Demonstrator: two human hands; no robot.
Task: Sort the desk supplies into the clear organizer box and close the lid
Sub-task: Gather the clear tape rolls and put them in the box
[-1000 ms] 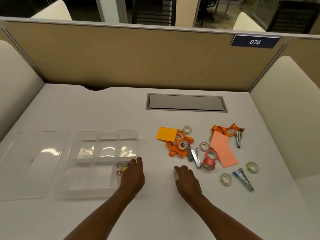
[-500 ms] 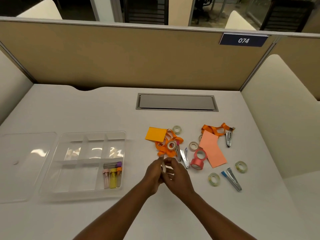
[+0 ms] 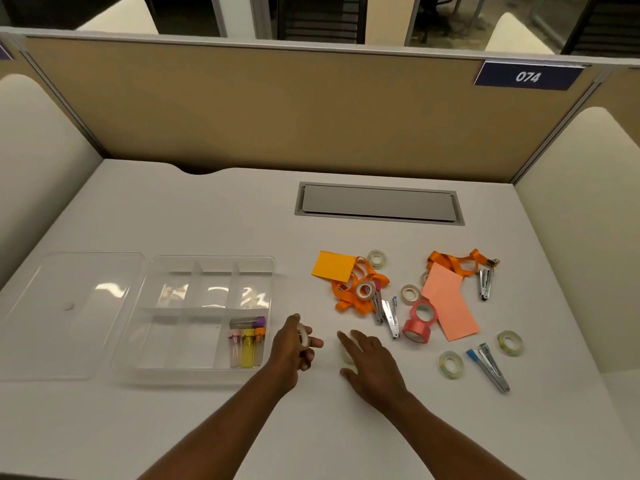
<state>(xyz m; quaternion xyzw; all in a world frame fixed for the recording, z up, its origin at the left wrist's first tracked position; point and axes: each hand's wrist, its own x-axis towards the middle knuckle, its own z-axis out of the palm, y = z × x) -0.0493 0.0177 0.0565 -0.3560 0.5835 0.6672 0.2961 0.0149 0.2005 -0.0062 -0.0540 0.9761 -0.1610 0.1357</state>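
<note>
Two hands working | left hand (image 3: 290, 346) pinches tape roll (image 3: 304, 336) near organizer box (image 3: 212, 260), likely for drop-in | right hand (image 3: 374, 366) splayed, unclenched, over second roll (image 3: 346, 355), likely next pick

A white table (image 3: 207, 220) is closed in on three sides. At the back a tan wall (image 3: 277, 109) is set up. A dark blue sign (image 3: 526, 76) with 074 in white is fixed to its top edge on the right. A left cream panel (image 3: 31, 168) and a right cream panel (image 3: 581, 220) are placed at the sides. A grey lid (image 3: 379, 204) is set flat into the table near the back, and a round notch (image 3: 199, 170) is cut in the back edge. Past the tan wall, cream chair backs (image 3: 119, 20) and dim glass are seen.
</note>
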